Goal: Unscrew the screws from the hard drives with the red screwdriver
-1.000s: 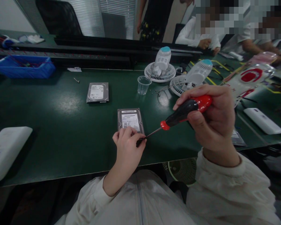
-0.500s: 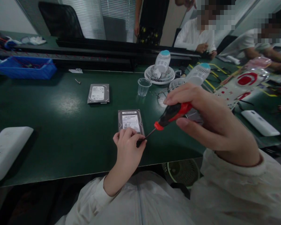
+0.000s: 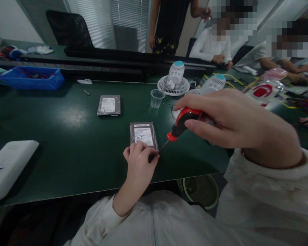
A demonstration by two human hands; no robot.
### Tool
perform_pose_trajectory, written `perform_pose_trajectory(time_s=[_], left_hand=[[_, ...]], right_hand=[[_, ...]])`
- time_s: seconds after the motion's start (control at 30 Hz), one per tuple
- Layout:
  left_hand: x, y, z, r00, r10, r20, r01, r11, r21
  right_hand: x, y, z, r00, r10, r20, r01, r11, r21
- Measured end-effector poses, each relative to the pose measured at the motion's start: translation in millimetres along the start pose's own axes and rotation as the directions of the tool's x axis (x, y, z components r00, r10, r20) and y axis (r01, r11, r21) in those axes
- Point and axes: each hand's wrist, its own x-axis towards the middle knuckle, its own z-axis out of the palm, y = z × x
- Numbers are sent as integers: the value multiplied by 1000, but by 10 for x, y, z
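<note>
While my left hand pinches the screwdriver tip at the hard drive's lower-right corner, mid-frame on the tabletop, my right hand wraps the handle; I judge seating it needs steady alignment.

Screwdriver in right hand, left hand at tip, beside hard drive

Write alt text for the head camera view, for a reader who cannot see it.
The right hand holds a red-and-black screwdriver, its tip at the near corner of a hard drive on a green table, where the left hand rests. Beyond lie a second hard drive, a plastic cup and white fans.
</note>
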Motion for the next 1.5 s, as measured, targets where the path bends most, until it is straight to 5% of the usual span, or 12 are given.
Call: perform_pose_trajectory(time_s=[0.33, 0.63, 0.77, 1.0, 1.2, 1.33, 1.5], left_hand=[[-101, -171, -133, 996, 53, -67, -48, 996, 75], [-82, -290, -60, 996, 80, -49, -78, 996, 53], [-85, -265, -84, 995, 85, -57, -82, 995, 61], [-73, -264, -140, 998, 57, -28, -56, 997, 43], [-53, -378, -146, 999, 51, 6, -52, 998, 33], [-44, -406, -143, 999, 31, 28, -32, 999, 33], [-54, -344, -167, 999, 36, 10, -36, 999, 29]], right_hand=[[-20, -65, -59, 999, 30, 16, -29, 998, -56], [41, -48, 120, 991, -38, -127, 56, 989, 140], [45, -72, 109, 998, -38, -59, 36, 999, -20], [-13, -93, -10, 999, 37, 38, -36, 999, -33], [-36, -74, 0, 996, 91, 20, -86, 978, -191], [-61, -53, -29, 999, 3, 32, 2, 990, -138], [-67, -6, -61, 999, 51, 8, -50, 997, -55]])
